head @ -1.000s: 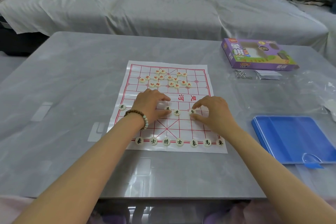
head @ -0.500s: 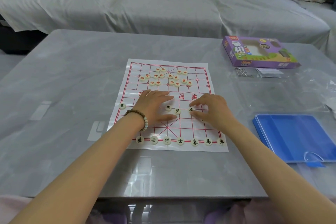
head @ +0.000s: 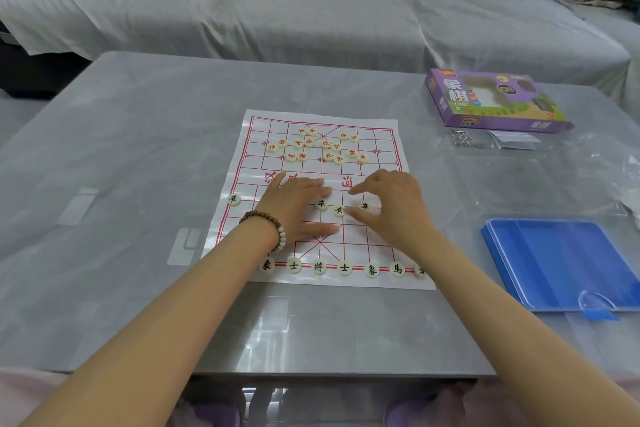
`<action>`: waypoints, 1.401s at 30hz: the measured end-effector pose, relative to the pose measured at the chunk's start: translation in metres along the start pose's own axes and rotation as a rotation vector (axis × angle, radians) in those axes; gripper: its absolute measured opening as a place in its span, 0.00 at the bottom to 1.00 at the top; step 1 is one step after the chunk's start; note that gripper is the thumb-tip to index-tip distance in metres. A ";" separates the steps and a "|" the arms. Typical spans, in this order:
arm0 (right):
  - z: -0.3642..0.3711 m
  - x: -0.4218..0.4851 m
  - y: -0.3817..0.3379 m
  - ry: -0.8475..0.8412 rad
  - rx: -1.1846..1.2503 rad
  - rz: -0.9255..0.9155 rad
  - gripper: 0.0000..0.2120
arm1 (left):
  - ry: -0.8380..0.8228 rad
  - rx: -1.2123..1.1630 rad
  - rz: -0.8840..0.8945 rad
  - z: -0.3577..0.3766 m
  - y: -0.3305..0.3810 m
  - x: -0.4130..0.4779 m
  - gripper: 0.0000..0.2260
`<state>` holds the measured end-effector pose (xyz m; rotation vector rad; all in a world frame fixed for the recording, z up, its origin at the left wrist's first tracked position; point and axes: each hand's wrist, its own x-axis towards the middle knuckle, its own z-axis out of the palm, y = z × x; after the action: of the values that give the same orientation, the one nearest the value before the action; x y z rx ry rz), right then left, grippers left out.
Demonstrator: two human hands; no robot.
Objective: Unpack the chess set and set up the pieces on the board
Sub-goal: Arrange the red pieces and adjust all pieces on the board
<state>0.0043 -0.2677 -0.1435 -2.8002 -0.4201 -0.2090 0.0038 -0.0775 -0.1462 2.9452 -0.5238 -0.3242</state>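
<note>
Spacing cream black-lettered discs [head: 321,204] across the red-lined white board [head: 381,139], the flat left hand [head: 298,208] and spread-fingered right hand [head: 391,208] should next nudge each onto its crossing.

One head-worn camera is looking forward and down over the worktop [head: 138,156], close above the board [head: 381,274], facing the sofa [head: 311,10].

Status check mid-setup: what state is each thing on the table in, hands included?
board: unfolded, flat on the table.
black back row: lined along the near edge.
black soldiers: three loose between the hands, one at the left edge.
red pieces: unsorted cluster on the far half.
left hand: flat on the board, fingers straight.
right hand: fingers spread over one soldier.
purple box: lying flat.
blue case: lying flat.
</note>
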 end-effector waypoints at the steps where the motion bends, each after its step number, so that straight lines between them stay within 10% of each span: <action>1: 0.002 0.002 -0.004 -0.012 -0.023 -0.011 0.17 | 0.000 0.003 0.001 -0.001 0.001 0.000 0.33; 27: -0.032 -0.036 0.078 -0.055 0.388 0.225 0.03 | 0.089 -0.084 0.092 -0.001 0.040 0.018 0.26; 42: -0.045 -0.086 0.089 -0.131 0.113 0.214 0.11 | 0.120 -0.113 0.111 -0.001 0.060 0.008 0.27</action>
<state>-0.0544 -0.3856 -0.1408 -2.7297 -0.1534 0.0437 -0.0078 -0.1362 -0.1371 2.7918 -0.6272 -0.1576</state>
